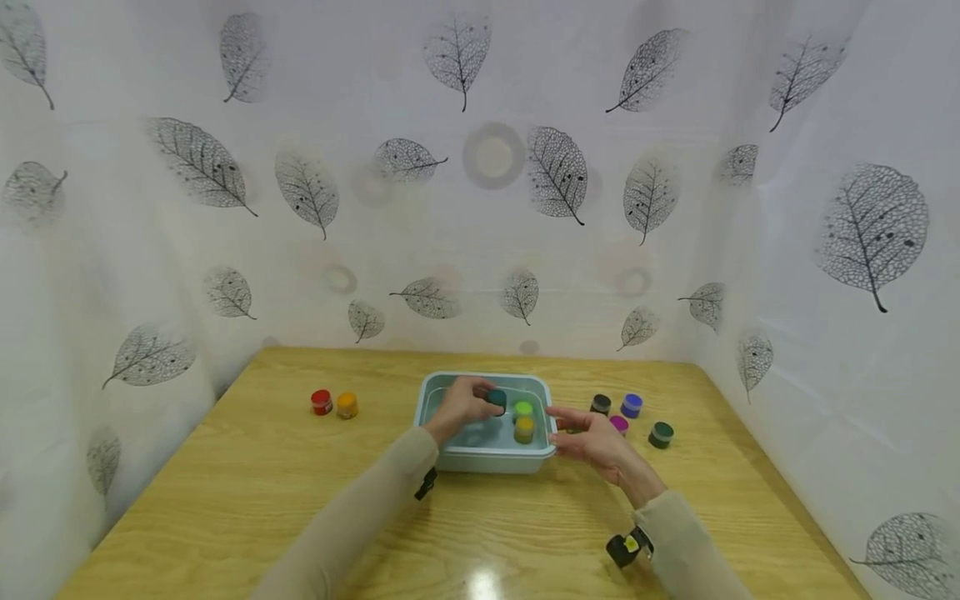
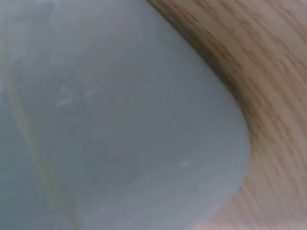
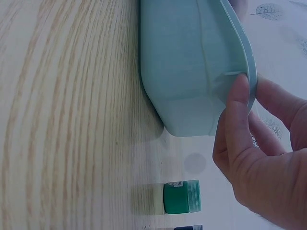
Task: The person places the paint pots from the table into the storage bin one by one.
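A pale blue-green plastic basin stands on the wooden table. Over its inside, my left hand pinches a dark teal paint jar between thumb and fingers. A light green jar and a yellow jar are in the basin, to the right of that jar. With thumb and fingers on either side of the rim, my right hand grips the basin's right end. The left wrist view holds only the basin's outer wall and some table; the left hand is out of it.
Left of the basin are a red jar and an orange jar. To the right stand black, blue, magenta and dark green jars. A green jar is near the right hand. A leaf-print curtain surrounds the table.
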The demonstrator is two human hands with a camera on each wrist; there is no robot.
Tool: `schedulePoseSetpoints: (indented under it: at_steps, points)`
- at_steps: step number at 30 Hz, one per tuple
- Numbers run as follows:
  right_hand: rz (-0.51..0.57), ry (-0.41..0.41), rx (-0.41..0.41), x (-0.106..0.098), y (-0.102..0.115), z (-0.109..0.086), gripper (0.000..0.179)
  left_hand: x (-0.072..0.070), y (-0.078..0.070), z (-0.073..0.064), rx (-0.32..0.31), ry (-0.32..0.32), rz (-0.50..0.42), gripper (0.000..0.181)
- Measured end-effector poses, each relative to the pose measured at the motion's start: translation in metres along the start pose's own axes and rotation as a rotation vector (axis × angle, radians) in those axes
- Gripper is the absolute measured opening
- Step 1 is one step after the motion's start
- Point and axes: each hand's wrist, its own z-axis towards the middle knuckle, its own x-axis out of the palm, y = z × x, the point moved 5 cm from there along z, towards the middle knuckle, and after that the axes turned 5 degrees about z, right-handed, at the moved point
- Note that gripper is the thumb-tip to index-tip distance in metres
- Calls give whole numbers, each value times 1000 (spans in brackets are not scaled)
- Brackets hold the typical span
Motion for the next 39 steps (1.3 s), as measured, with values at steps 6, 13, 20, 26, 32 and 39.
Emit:
schedulePoseSetpoints:
  at_steps: [6,13,20,26,32,39]
  points:
    - [4,13,0,2,0,-1,61,4,-3,5,37,57,37,43]
    - [1,-4,3,1,1,0,60,3,0,7,15,31,160,40]
    - [-9,12,0,3,1,-1,61,4,4,6,25,8,268,35]
    - [1,-11,7,2,2,-2,60,7,4,7,36,1,320,35]
    - [-12,-22,14,0,2,-2,59,10,5,7,22,18,305,33]
    - [-1,-23,16,0,2,-1,59,13,10,11,-11,47,256,31]
